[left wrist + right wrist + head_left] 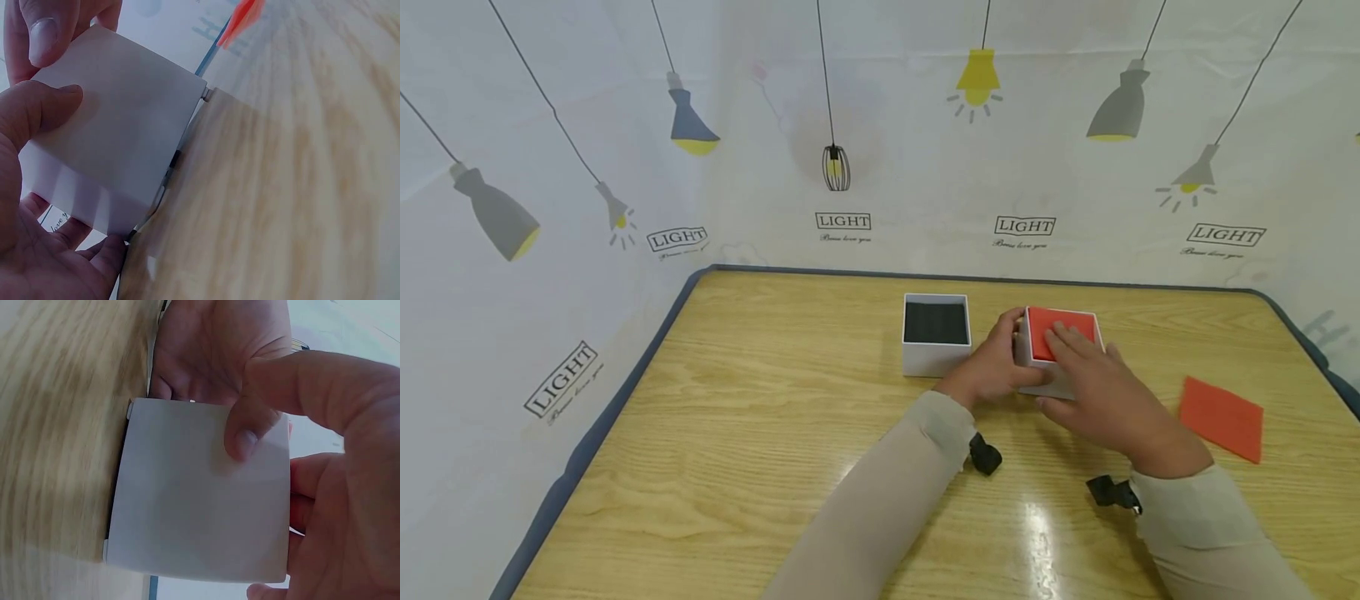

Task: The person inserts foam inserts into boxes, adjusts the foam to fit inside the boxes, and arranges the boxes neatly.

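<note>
Both hands (1000, 367) around white box (200, 494) (red pad (1063, 329) head-view only)

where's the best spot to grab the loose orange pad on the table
Probably the near right corner of the orange pad, coming from the right. It lies flat on the wooden table with bare wood around it, so fingertips likely have to lift a thin edge first.

Bright, even overhead lighting; glare patch on the desk (1037, 533); both wrist views are blurred at the edges.
</note>
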Demonstrator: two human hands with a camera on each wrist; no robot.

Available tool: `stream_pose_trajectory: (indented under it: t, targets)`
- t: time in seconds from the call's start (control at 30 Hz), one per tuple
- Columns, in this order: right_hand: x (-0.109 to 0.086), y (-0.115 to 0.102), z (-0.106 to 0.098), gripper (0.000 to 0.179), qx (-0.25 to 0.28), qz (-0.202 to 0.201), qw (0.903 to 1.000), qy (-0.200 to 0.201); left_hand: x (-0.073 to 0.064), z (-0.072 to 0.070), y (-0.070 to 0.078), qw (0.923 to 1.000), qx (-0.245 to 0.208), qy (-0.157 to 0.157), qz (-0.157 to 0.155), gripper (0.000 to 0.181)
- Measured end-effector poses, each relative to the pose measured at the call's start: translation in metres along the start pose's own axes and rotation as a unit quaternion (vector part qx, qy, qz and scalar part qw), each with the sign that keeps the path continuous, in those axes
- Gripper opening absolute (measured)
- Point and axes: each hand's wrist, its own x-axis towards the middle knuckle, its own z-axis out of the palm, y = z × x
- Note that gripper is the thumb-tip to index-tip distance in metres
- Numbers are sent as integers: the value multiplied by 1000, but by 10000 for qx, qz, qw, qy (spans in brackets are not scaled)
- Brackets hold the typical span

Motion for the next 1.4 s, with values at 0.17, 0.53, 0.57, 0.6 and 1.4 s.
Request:
stream_pose_trajectory:
  t: [0.17,0.53,0.57,0.6,1.4]
  targets:
    - [1,1,2,92,-87,-37,10000,17,0,0,1,10000,-15,11,-26,103]
    - [6,0,11,97,-351,-24,9988,331,0,1,0,10000,-93,2,17,103]
    - [6,0,12,96,-386,-29,9986,373,0,1,0,10000,-89,6,21,103]
    - [6,0,13,96,-404,-29,9984,407,1,1,0,10000,-90,6,21,103]
    - [9,1,17,84,-581,1,9968,541,1,1,-1,9999,-167,0,-11,105]
